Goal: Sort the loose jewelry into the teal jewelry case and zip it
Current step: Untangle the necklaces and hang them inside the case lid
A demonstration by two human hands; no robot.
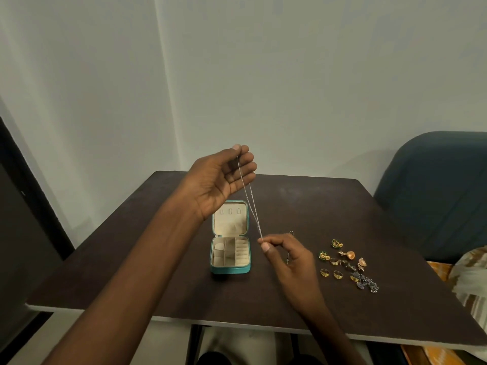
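The teal jewelry case (229,270) lies open on the dark table (163,259), its cream lid raised and its cream compartments showing. A thin silver chain (251,200) is stretched in the air above the case. My left hand (221,177) is raised and pinches the chain's upper end. My right hand (290,256) pinches its lower end just right of the case. A pile of loose jewelry (347,264), gold rings, earrings and a dark beaded piece, lies on the table to the right. A small silver clasp (291,233) sits behind my right hand.
A blue upholstered chair (434,191) stands at the table's right far corner. Patterned fabric (471,280) lies at the right edge. A pale wall is behind the table, and a dark door frame (15,185) is at the left.
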